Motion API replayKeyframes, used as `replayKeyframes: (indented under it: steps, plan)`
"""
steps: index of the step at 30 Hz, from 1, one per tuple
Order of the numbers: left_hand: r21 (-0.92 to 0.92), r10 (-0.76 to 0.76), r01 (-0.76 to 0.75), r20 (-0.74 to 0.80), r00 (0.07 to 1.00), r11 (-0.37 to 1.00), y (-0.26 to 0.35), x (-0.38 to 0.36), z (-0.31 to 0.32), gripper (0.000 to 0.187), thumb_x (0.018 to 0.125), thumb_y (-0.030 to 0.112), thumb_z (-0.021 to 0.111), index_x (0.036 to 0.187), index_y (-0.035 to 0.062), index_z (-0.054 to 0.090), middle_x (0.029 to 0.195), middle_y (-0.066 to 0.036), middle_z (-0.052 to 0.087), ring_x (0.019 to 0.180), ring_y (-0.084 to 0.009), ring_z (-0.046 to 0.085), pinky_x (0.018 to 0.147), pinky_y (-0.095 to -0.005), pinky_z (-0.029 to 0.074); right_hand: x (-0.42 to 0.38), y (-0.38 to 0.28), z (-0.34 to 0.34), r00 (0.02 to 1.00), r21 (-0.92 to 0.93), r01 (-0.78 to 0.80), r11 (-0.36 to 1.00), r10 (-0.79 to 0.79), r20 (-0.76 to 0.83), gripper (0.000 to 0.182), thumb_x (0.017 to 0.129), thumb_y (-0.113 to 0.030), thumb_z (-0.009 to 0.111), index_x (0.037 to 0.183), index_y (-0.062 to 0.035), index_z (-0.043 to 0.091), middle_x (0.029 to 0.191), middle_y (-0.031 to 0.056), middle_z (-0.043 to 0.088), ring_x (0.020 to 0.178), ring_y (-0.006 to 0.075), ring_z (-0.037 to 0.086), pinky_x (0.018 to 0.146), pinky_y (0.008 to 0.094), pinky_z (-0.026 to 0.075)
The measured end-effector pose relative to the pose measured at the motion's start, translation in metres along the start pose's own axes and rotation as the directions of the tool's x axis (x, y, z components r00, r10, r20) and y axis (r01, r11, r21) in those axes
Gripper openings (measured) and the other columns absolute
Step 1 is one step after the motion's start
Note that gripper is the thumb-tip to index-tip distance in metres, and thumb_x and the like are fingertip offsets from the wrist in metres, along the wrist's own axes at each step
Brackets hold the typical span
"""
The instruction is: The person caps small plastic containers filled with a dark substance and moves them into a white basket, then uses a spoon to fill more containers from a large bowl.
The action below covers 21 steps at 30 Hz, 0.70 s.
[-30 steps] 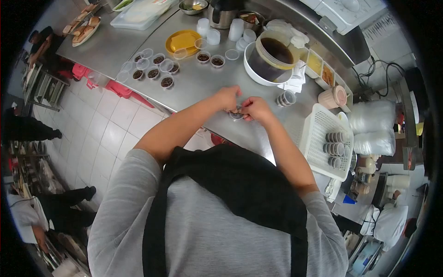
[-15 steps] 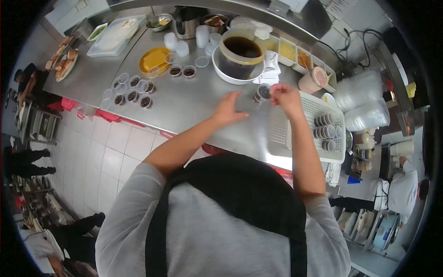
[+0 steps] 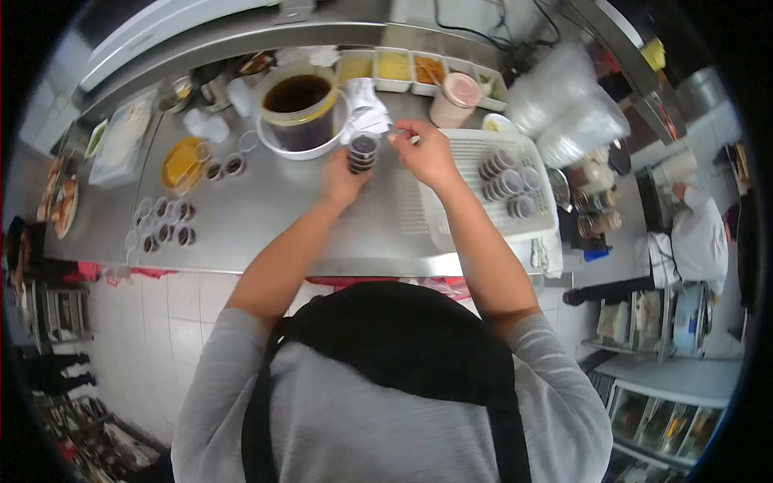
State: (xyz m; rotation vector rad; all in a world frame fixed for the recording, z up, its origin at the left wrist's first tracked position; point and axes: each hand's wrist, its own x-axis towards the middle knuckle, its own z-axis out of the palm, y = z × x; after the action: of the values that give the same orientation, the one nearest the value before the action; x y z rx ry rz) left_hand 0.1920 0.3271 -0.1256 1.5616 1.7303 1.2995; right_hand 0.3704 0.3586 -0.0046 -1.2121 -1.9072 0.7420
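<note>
My left hand (image 3: 345, 179) is wrapped round the side of a stack of small lidded sauce cups (image 3: 365, 146) with dark contents, standing on the steel counter in front of the large bucket. Just to the right of that stack is my right hand (image 3: 427, 151), its fingers loosely bent and apart, with nothing visible in them. It hovers near the left edge of a white plastic basket (image 3: 527, 143), where several more stacks of lidded cups (image 3: 503, 185) lie. A transparent bucket of dark liquid (image 3: 298, 109) sits in a white bowl (image 3: 342, 133).
Several filled cups (image 3: 187, 236) and loose clear lids stand on the left of the steel counter (image 3: 266, 217), near a yellow plate (image 3: 179, 161). Behind the basket are a pink-filled tub (image 3: 456, 101) and food trays (image 3: 393, 68). A person (image 3: 699, 221) stands far right.
My left hand, previously open and apart, has closed round the cup stack. My right hand has come away from the cups. The camera view has shifted, moving the counter leftward.
</note>
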Motion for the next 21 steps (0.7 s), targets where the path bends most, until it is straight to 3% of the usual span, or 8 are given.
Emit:
replayKeyframes:
  steps: [2,5,6,9,10,13,19,21]
  plan:
    - [-0.130,0.031,-0.022,0.067,0.997,0.991,0.012,0.002,-0.010,0.047,0.057,0.016,0.082,0.093,0.0009,0.056,0.085,-0.015,0.062,0.079,-0.0294,0.062,0.072,-0.0371,0.048,-0.023,-0.014,-0.038,0.996,0.175,-0.086,0.981,0.088,-0.006,0.031,0.078,-0.020,0.068,0.101,0.0001,0.064,0.084,0.0118,0.063,0.064,0.0180,0.061,0.061,0.0294,0.050]
    - [0.015,0.056,-0.060,0.194,0.979,0.998,0.073,0.008,-0.032,0.044,0.058,0.014,0.082,0.093,0.0010,0.058,0.084,-0.012,0.065,0.074,-0.0232,0.063,0.071,-0.0340,0.049,-0.056,-0.018,-0.107,0.979,0.275,-0.193,0.942,0.202,-0.006,0.028,0.081,-0.016,0.066,0.105,-0.0021,0.064,0.082,0.0055,0.062,0.064,0.0110,0.058,0.056,0.0250,0.049]
    - [-0.104,0.037,-0.008,0.283,0.959,0.995,0.101,0.007,-0.035,0.042,0.061,0.011,0.081,0.096,0.0010,0.060,0.090,-0.010,0.068,0.081,-0.0192,0.064,0.076,-0.0321,0.050,-0.065,-0.013,-0.129,0.972,0.283,-0.211,0.936,0.231,-0.039,0.027,0.082,-0.014,0.065,0.106,-0.0027,0.063,0.082,0.0038,0.061,0.064,0.0093,0.058,0.054,0.0232,0.048]
    - [-0.236,0.076,0.059,0.522,0.850,0.970,0.133,0.014,-0.008,0.044,0.063,0.009,0.080,0.102,0.0008,0.061,0.095,-0.009,0.069,0.086,-0.0168,0.065,0.080,-0.0304,0.050,-0.093,0.001,-0.183,0.948,0.269,-0.197,0.943,0.254,-0.194,0.025,0.084,-0.011,0.064,0.107,-0.0034,0.063,0.084,0.0024,0.059,0.065,0.0085,0.058,0.052,0.0220,0.047]
    - [-0.112,0.042,0.021,0.536,0.843,0.994,0.150,0.011,0.004,0.046,0.063,0.008,0.081,0.104,0.0013,0.061,0.097,-0.009,0.069,0.088,-0.0175,0.065,0.081,-0.0307,0.050,-0.103,0.011,-0.197,0.935,0.250,-0.214,0.944,0.272,-0.228,0.025,0.084,-0.011,0.063,0.108,-0.0032,0.063,0.084,0.0025,0.059,0.065,0.0085,0.058,0.053,0.0219,0.047]
    - [-0.104,0.069,-0.002,0.647,0.760,0.995,0.183,-0.005,0.044,0.049,0.065,0.003,0.080,0.109,-0.0012,0.058,0.102,-0.009,0.067,0.093,-0.0159,0.063,0.086,-0.0296,0.048,-0.130,0.028,-0.223,0.888,0.254,-0.279,0.926,0.349,-0.298,0.026,0.084,-0.010,0.064,0.108,-0.0023,0.062,0.086,0.0023,0.059,0.065,0.0082,0.057,0.054,0.0212,0.047]
    - [-0.100,0.077,-0.006,0.730,0.679,0.995,0.164,-0.036,0.143,0.057,0.058,0.005,0.083,0.109,0.0014,0.058,0.102,-0.011,0.066,0.093,-0.0180,0.063,0.086,-0.0316,0.049,-0.175,0.061,-0.232,0.827,0.282,-0.361,0.889,0.445,-0.344,0.027,0.084,-0.011,0.065,0.109,-0.0025,0.062,0.085,0.0014,0.059,0.066,0.0076,0.057,0.055,0.0216,0.048]
    - [-0.011,0.089,-0.117,0.718,0.690,0.993,0.152,-0.044,0.169,0.062,0.057,0.007,0.084,0.112,0.0019,0.056,0.100,-0.012,0.065,0.091,-0.0203,0.062,0.084,-0.0322,0.050,-0.183,0.067,-0.227,0.815,0.272,-0.375,0.886,0.455,-0.360,0.027,0.083,-0.011,0.066,0.108,-0.0013,0.062,0.083,0.0017,0.058,0.066,0.0079,0.057,0.054,0.0213,0.048]
